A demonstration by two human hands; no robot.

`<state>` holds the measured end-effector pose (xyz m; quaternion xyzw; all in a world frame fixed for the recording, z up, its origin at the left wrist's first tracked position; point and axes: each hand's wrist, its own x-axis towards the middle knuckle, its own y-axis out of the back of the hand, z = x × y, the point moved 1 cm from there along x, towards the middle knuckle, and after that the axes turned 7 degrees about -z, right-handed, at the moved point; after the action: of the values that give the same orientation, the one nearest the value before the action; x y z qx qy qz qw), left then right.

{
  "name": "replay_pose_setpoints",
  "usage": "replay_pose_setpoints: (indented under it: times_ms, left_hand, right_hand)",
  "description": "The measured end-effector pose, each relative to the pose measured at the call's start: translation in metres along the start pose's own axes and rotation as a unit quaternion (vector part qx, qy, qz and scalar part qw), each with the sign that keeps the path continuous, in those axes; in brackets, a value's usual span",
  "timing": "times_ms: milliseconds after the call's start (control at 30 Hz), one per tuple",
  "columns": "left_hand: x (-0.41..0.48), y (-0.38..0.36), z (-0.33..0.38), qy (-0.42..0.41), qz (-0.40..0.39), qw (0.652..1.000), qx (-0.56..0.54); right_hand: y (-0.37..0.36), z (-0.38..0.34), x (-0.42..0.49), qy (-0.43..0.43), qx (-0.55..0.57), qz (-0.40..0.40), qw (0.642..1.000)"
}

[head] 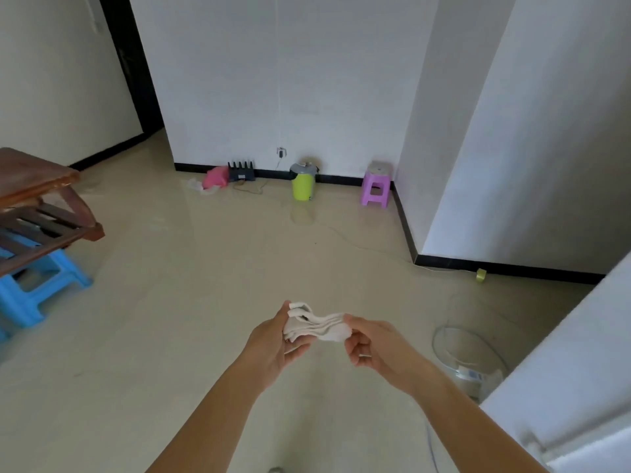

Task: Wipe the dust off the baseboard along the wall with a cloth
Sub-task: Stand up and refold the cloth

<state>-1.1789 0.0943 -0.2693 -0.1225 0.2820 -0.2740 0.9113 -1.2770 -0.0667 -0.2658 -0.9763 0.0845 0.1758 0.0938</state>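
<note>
A folded off-white cloth (pixel 316 324) hangs between both my hands, low in the middle of the view and well above the floor. My left hand (pixel 273 343) grips its left end, and my right hand (pixel 372 346) pinches its right end. A black baseboard (pixel 341 179) runs along the foot of the far white wall, then turns forward along the right-hand wall (pixel 404 230) and continues right (pixel 512 268). Both hands are far from the baseboard.
Against the far baseboard stand a black router (pixel 241 171), a pink bundle (pixel 215 176), a green-and-grey bin (pixel 303 181) and a purple stool (pixel 376 186). A wooden chair (pixel 37 213) over a blue stool (pixel 41 288) sits left. A clear bowl (pixel 467 356) and tape roll (pixel 481 275) lie right.
</note>
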Motion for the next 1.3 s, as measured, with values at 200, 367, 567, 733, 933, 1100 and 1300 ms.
replay_pose_setpoints:
  times_ms: [200,367,567,733,933,1100,1300]
  left_hand:
    - [0.175,0.028,0.112,-0.001,-0.038,0.998,0.047]
    - [0.308,0.012,0.182,0.018,-0.073,0.995,0.068]
    - [0.503,-0.035,0.248,0.014,-0.105,0.991,0.081]
    - [0.655,-0.084,0.305,0.040,-0.146,0.981,0.121]
    - [0.813,-0.119,0.375,0.056,-0.188,0.966,0.167]
    - [0.958,-0.144,0.426,0.055,-0.185,0.958,0.214]
    - [1.157,-0.182,0.499,0.067,-0.176,0.964,0.187]
  right_hand:
    - [0.032,-0.085,0.175,-0.086,0.018,-0.065,0.994]
    - [0.089,-0.148,0.295,-0.059,0.012,-0.048,0.997]
    - [0.201,-0.212,0.453,-0.019,0.065,-0.001,0.998]
    - [0.313,-0.277,0.583,0.002,0.138,0.129,0.982]
    - [0.399,-0.360,0.723,0.035,0.167,0.146,0.974]
    - [0.465,-0.415,0.863,0.054,0.182,0.142,0.972]
    - [0.561,-0.486,1.030,0.075,0.102,0.183,0.975]
